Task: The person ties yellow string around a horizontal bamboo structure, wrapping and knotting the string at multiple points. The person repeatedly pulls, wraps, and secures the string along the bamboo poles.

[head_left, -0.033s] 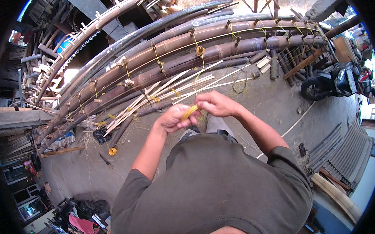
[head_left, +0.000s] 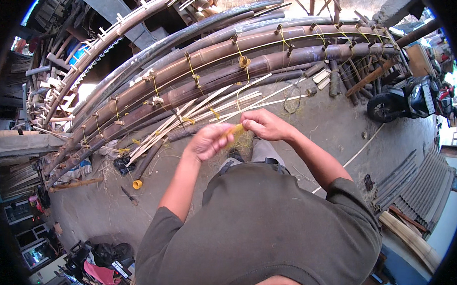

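Note:
I stand over a concrete floor with both hands raised in front of my chest. My left hand [head_left: 207,142] and my right hand [head_left: 266,124] pinch a short bundle of yellow cord [head_left: 234,129] between them, fingers closed on it. Loose yellow strands hang below the hands. Beyond them lies a curved frame of long bamboo poles [head_left: 225,76] lashed together with yellow ties. Pale split bamboo strips [head_left: 197,116] fan out on the floor in front of the frame.
A small yellow spool [head_left: 137,184] and a knife [head_left: 130,196] lie on the floor at the left. A parked motorbike [head_left: 405,101] stands at the right, with corrugated sheets [head_left: 419,185] below it. Short bamboo offcuts [head_left: 333,79] sit near the frame's right end.

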Tool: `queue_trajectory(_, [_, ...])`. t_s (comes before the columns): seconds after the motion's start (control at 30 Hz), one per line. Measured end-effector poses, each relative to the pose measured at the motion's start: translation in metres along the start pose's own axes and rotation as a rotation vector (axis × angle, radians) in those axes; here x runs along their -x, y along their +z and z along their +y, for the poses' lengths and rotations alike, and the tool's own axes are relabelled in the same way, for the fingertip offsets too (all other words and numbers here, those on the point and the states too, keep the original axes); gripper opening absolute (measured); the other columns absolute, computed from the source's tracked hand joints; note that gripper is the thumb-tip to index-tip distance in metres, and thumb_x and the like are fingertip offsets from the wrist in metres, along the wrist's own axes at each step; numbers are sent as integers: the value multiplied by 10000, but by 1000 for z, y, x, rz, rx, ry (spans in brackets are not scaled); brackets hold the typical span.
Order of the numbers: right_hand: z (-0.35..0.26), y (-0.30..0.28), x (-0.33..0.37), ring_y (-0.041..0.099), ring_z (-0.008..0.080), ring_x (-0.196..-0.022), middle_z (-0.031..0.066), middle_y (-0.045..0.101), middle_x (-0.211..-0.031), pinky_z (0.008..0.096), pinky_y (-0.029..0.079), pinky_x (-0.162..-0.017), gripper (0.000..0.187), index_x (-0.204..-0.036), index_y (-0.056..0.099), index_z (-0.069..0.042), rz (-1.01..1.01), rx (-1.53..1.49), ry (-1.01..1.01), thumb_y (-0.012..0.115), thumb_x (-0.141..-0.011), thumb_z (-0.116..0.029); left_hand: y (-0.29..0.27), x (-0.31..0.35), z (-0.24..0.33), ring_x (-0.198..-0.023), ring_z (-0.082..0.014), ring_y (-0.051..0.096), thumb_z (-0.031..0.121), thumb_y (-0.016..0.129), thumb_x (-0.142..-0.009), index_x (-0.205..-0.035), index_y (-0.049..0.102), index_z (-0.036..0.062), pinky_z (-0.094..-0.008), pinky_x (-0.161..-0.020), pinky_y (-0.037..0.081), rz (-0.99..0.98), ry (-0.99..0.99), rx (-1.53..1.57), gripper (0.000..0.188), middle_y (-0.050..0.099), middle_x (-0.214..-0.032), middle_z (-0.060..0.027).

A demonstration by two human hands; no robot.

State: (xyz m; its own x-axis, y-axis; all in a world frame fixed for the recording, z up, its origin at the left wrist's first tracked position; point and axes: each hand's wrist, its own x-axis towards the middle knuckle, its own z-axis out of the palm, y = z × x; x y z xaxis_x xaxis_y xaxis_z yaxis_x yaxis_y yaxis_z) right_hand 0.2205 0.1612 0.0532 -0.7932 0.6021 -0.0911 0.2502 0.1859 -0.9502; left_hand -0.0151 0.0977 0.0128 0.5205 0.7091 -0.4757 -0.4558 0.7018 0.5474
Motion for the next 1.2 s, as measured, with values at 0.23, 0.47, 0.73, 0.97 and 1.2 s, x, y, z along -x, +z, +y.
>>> queue_trajectory(0.23, [22,36,-31,551,172,-731,106,595,-745,329,452,-695,303,-938,587,32,171,-188,126,473,-986,-245,6,12,-13,-644,-68,438,208,508,-956,-860,583,20,-191,-562,356,84,-5,-374,224,508,-728,5])
queue_trajectory(0.47, [1,43,-22,559,278,-1036,116,593,-1058,459,387,-969,262,-1049,549,-81,87,824,-398,618,-817,-184,-22,22,-4,-717,-121,577,139,433,-967,-1021,571,-36,-214,-609,499,-84,-93,200,229,621,-925,-97])
queue_trajectory(0.73, [15,59,-56,555,247,-714,96,577,-740,361,442,-658,281,-937,539,19,467,-150,-67,408,-1015,-217,18,-11,0,-1209,-237,519,165,395,-1022,-1283,466,-68,-374,-1067,395,104,478,29,357,533,-1287,-173])
queue_trajectory(0.97, [17,27,-69,540,104,-804,39,610,-848,289,453,-726,370,-979,614,30,53,-397,37,436,-1027,-291,19,-44,-5,-1062,-184,561,179,386,-1027,-1113,545,4,-327,-953,441,172,720,21,253,562,-1234,-134])
queue_trajectory(1.2, [90,-80,-101,676,284,-862,174,688,-916,378,516,-764,249,-1000,671,-40,849,260,149,598,-916,-262,1,-51,-3,-1078,-154,501,184,406,-1030,-1019,533,43,-314,-994,366,419,883,-79,190,553,-1098,-75])
